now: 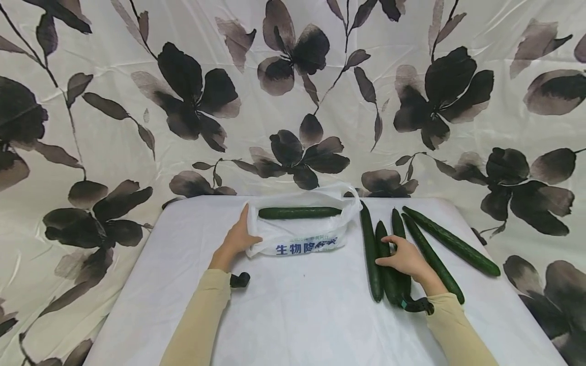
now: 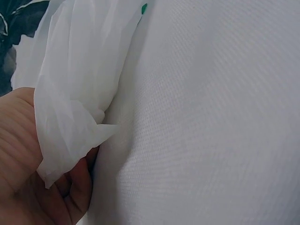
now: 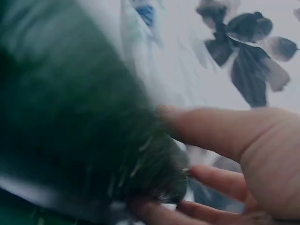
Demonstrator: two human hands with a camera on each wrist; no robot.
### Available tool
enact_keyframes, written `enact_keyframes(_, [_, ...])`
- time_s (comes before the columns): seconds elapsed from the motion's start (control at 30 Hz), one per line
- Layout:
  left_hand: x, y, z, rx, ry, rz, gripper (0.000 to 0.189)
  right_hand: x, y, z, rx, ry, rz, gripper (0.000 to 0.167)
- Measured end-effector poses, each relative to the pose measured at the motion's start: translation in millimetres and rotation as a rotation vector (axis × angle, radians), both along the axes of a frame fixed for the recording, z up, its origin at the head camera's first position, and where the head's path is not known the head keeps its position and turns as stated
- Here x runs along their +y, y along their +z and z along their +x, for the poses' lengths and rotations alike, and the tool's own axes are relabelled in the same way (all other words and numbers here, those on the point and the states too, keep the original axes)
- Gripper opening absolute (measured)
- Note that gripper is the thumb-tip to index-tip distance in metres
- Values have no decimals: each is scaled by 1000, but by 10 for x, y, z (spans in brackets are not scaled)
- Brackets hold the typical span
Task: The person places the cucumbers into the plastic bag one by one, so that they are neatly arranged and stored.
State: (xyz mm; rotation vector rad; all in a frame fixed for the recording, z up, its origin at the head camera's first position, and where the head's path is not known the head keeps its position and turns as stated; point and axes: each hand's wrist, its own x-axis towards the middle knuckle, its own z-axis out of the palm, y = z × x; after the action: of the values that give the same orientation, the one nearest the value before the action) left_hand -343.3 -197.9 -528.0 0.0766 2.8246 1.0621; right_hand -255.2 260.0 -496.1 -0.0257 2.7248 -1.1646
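Note:
A white plastic bag (image 1: 270, 236) with blue printing lies on its side, one cucumber (image 1: 299, 213) lengthwise at its mouth. My left hand (image 1: 234, 241) holds the bag's left edge; in the left wrist view thin plastic (image 2: 70, 103) drapes over the palm and hides the thumb, with the fingers curled beneath. To the right, my right hand (image 1: 407, 258) grips a dark green cucumber (image 1: 388, 277), second from the left in a group. Close up in the right wrist view, thumb and fingers straddle the tapered end of that cucumber (image 3: 70, 93), blurred.
Along the group's left side lies another cucumber (image 1: 370, 254). A further one (image 1: 403, 279) is partly under the right hand, and two more, a slanted cucumber (image 1: 435, 262) and an outer cucumber (image 1: 450, 240), lie farther right. White cloth covers the table (image 1: 293, 315); a floral curtain (image 1: 293, 107) hangs behind.

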Motion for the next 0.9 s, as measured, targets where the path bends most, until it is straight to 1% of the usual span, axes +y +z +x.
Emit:
enact_keyframes(0.13, [-2, -14, 1, 1, 1, 1, 116, -107, -82, -38, -12, 27, -92, 63])
enact_keyframes(0.27, [-3, -26, -8, 3, -4, 6, 117, -168, -128, -40, -14, 16, -126, 50])
enact_keyframes(0.33, [-15, -19, -1, 8, -4, 11, 117, -178, -148, -35, -4, 23, -140, 45])
enact_keyframes(0.4, [-39, -15, 11, 13, -6, 11, 117, -177, -162, -31, 22, 69, -148, 45])
enact_keyframes(0.47, [-53, -8, 10, 21, -9, 10, 117, -152, -167, -29, 27, 144, -199, 52])
enact_keyframes(0.57, [-75, -20, 17, 23, -6, 4, 116, -118, -181, -27, 15, 254, -262, 61])
enact_keyframes(0.63, [-83, -35, 25, 21, -5, 2, 116, -105, -198, -28, -6, 305, -305, 61])
enact_keyframes(0.7, [-80, -46, 30, 24, -5, 5, 116, -107, -214, -46, 39, 343, -289, 54])
enact_keyframes(0.73, [-77, -47, 32, 26, -5, 6, 116, -112, -220, -59, 77, 364, -270, 51])
enact_keyframes(0.8, [-67, -49, 31, 28, -8, 7, 116, -126, -225, -94, 171, 409, -214, 49])
enact_keyframes(0.9, [-51, -45, 20, 31, -6, 5, 116, -149, -217, -153, 324, 477, -100, 44])
